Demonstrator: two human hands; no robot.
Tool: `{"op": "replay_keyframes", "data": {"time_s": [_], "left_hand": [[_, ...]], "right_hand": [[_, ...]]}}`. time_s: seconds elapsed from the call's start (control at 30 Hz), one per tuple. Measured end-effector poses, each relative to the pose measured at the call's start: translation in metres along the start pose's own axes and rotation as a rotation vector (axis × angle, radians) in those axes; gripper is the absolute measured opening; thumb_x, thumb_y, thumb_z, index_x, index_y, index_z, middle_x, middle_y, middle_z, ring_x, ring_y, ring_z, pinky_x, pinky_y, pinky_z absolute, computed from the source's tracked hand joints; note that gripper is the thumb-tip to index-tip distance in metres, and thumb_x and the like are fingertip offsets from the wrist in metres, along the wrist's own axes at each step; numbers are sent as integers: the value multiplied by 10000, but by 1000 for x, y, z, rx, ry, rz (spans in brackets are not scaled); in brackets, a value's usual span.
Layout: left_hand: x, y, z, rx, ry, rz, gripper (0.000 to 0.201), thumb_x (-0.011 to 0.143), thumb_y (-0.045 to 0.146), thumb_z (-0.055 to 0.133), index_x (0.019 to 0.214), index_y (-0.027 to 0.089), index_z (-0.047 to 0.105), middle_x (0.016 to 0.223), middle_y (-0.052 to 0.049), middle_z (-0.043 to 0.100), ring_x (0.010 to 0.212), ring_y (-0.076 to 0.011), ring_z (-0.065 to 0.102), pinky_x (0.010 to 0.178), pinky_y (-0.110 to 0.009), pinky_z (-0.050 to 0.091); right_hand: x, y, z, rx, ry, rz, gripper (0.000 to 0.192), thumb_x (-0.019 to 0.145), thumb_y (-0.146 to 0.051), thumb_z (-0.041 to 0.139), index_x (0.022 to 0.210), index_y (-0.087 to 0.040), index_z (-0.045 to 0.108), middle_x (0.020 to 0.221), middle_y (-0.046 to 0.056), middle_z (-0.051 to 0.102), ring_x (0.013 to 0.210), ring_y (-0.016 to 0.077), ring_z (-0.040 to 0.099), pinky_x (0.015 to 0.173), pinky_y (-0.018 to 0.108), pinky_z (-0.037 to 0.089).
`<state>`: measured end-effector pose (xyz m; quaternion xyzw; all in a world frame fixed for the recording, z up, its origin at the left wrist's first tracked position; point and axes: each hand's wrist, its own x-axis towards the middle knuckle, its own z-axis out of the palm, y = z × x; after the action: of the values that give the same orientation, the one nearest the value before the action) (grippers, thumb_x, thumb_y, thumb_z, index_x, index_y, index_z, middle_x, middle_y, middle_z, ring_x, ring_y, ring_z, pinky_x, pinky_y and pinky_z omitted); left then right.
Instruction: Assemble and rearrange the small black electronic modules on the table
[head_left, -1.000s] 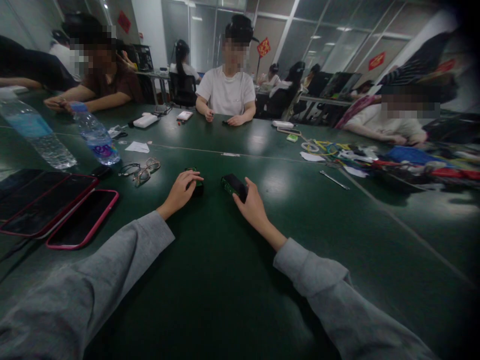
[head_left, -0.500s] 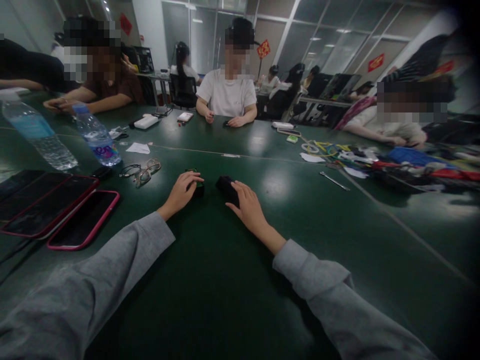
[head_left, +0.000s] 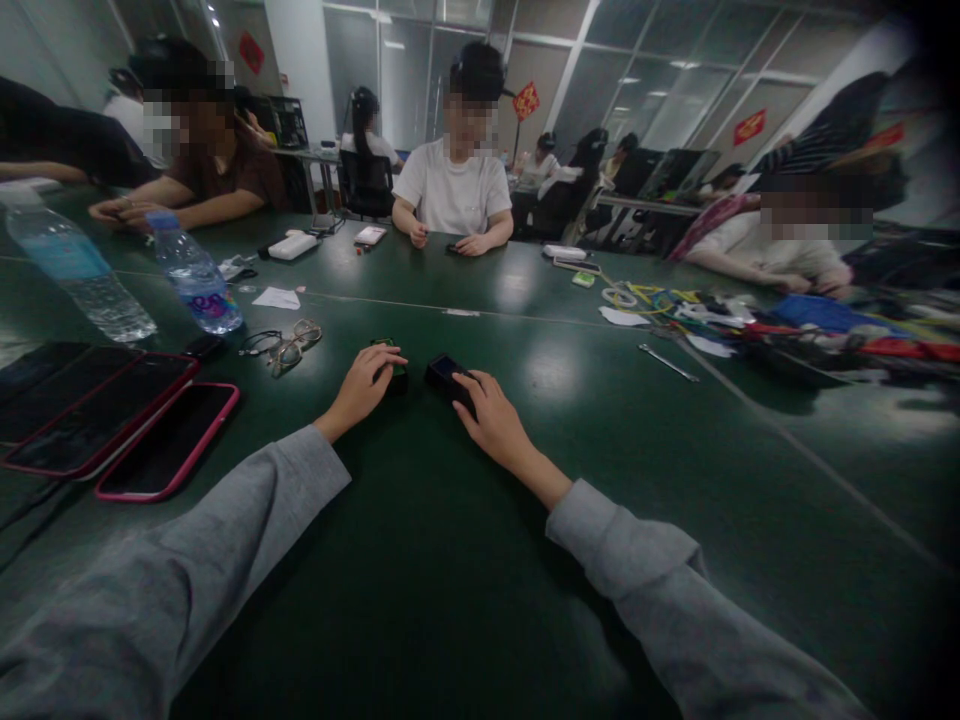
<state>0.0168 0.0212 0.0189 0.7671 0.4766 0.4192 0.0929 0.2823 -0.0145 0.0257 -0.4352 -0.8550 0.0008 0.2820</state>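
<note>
- Head view: left hand rests on the green table, fingers curled over a small dark green part; whether they pinch it or only cover it, cannot tell.
- Right hand lies just beside, fingers clasping the near end of a small black block that sits on the table.
- Block and green part lie near each other, between the two hands, mid-table.
- Both forearms in grey sleeves.
- Left of the left hand: eyeglasses, two water bottles, phones in red cases.
- Right side, well apart: a metal tool, tangled cables.
- Across the table a person in a white shirt, hands on the table.
</note>
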Motion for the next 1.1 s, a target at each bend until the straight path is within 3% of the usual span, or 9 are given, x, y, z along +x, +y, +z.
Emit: {"op": "replay_keyframes", "data": {"time_s": [0.3, 0.4, 0.63, 0.8, 0.97, 1.1], "left_hand": [[-1, -3, 1, -9, 4, 7, 262, 957, 196, 445, 1089, 220, 671, 1289, -67, 627, 1291, -216, 495, 1133, -492, 364], [-1, -2, 0, -10, 6, 6, 264, 958, 195, 441, 1083, 221, 671, 1284, -65, 629, 1291, -217, 495, 1134, -494, 362], [0, -5, 3, -17, 13, 18, 266, 949, 178, 445, 1074, 218, 676, 1278, -64, 633, 1283, -217, 500, 1137, -491, 360], [0, -5, 2, -14, 5, -9, 258, 952, 196, 453, 1080, 231, 674, 1288, -56, 627, 1297, -218, 491, 1141, -504, 353], [0, -2, 1, -12, 2, -6, 265, 954, 192, 444, 1079, 222, 676, 1282, -60, 630, 1288, -215, 498, 1139, -498, 359], [0, -2, 1, -11, 11, 10, 266, 953, 185, 443, 1078, 211, 677, 1275, -68, 636, 1281, -212, 501, 1142, -488, 355]], "right_hand": [[1, 10, -7, 112, 426, 15, 395, 964, -295, 493, 1354, -278, 435, 1353, 116, 472, 1268, 271, 481, 1033, 522, 470], [2, 21, -9, 95, 498, 46, 381, 955, -293, 505, 1332, -267, 453, 1349, 115, 474, 1274, 268, 473, 1041, 522, 451], [4, 48, 0, 97, 439, 291, 289, 908, -273, 524, 1182, -185, 559, 1204, 135, 542, 1149, 268, 530, 995, 477, 468], [2, 55, 5, 102, 322, 396, 315, 868, -266, 528, 1160, -156, 573, 1146, 159, 559, 1047, 289, 554, 916, 495, 486], [3, 40, -1, -50, 353, 301, 321, 939, -298, 431, 1205, -184, 571, 1253, 173, 516, 1205, 326, 456, 967, 546, 424], [2, 22, -8, -88, 223, 87, 367, 984, -331, 397, 1324, -238, 499, 1432, 129, 436, 1340, 301, 377, 1056, 526, 372]]}}
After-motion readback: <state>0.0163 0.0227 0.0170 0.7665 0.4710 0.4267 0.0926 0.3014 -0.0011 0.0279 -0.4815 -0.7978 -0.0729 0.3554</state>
